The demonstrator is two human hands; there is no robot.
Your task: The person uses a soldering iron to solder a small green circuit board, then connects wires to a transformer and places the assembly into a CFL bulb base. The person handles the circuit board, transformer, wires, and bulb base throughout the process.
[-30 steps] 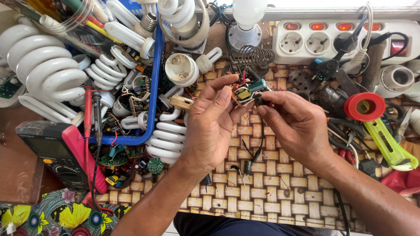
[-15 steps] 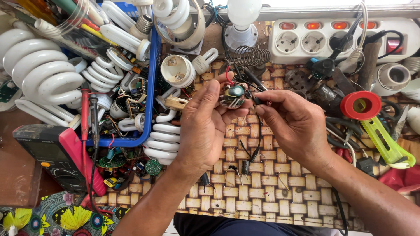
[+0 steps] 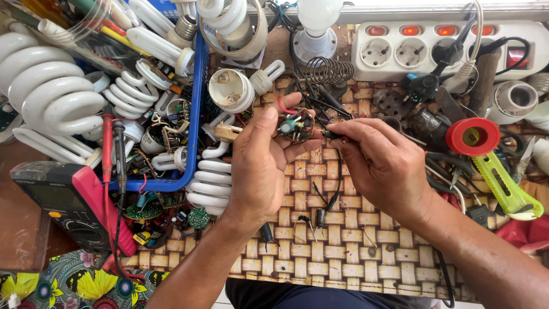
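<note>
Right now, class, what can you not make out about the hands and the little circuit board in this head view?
- Back of the circuit board: hidden by the left hand.
- Tip of the probe: too small to tell whether it touches the board.
- Right hand: its palm faces away.
- Meter screen: too dark to read.

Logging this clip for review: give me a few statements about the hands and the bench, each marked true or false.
1. The left hand holds a small round circuit board. True.
2. The right hand is empty. False: it pinches a thin probe whose tip points at the board.
3. The blue basket holds spiral lamp tubes. True.
4. The multimeter lies at the right of the bench. False: it lies at the left, beside the basket.
5. The red tape roll lies right of the right hand. True.
</note>
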